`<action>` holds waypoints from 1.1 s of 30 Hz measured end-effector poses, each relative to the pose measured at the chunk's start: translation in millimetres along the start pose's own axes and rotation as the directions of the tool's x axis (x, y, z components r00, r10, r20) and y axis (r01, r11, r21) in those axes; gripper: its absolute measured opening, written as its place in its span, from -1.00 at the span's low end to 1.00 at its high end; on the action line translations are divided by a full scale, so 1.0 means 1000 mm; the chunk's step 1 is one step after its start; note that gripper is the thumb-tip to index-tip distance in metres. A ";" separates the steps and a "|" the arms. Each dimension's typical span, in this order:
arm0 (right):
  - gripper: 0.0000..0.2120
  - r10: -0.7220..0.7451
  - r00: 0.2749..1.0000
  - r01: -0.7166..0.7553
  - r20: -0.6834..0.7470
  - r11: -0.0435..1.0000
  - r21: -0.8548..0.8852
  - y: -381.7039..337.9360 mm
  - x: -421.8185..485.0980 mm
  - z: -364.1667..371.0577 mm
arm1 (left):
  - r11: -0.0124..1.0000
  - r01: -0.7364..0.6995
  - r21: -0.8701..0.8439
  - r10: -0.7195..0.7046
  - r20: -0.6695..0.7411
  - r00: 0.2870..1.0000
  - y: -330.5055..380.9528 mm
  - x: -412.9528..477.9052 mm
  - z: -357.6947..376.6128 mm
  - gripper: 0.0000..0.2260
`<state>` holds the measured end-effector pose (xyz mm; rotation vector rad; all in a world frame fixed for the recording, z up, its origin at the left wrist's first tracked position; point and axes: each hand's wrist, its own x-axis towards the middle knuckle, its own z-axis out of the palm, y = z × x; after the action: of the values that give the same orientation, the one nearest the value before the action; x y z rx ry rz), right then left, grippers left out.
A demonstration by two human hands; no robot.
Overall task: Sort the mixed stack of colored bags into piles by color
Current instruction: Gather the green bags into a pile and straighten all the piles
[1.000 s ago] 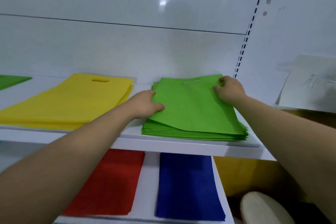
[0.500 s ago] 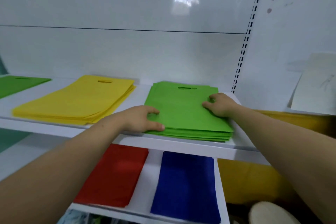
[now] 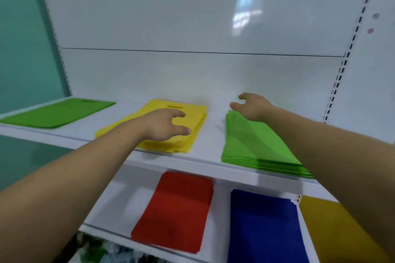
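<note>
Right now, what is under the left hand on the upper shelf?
The yellow pile of bags lies under the left hand, on the white shelf. Its handle slot shows beyond the hand. The hand and forearm cover the pile's middle, and contact cannot be told.

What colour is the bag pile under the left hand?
Yellow; the head view shows the yellow bag pile beneath the left hand.
</note>
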<state>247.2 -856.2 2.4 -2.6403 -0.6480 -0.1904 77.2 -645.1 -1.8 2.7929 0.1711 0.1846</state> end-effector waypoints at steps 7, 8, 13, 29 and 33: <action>-0.36 -0.102 0.995 0.102 -0.007 0.993 0.067 -0.137 0.017 0.051 | 0.996 0.090 -0.010 -0.091 -0.050 0.995 -0.116 -0.040 -0.055 -0.42; -0.36 -0.119 0.993 0.119 0.001 0.990 0.074 -0.155 0.018 0.059 | 0.994 0.108 -0.022 -0.109 -0.061 0.992 -0.131 -0.046 -0.062 -0.43; -0.37 -0.195 0.980 0.191 0.027 0.975 0.109 -0.231 0.024 0.088 | 0.981 0.192 -0.032 -0.194 -0.120 0.973 -0.200 -0.071 -0.087 -0.43; -0.37 -0.286 0.955 0.274 0.077 0.952 0.135 -0.357 0.120 0.156 | 0.945 0.326 -0.024 -0.325 -0.173 0.930 -0.340 -0.034 -0.126 -0.43; -0.37 -0.289 0.953 0.274 0.089 0.950 0.146 -0.378 0.162 0.175 | 0.936 0.352 -0.008 -0.348 -0.173 0.921 -0.376 -0.004 -0.139 -0.42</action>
<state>218.5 -410.2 17.2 -2.4346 -1.0393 -0.0806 16.6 -249.3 0.5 2.7086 0.7126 0.3357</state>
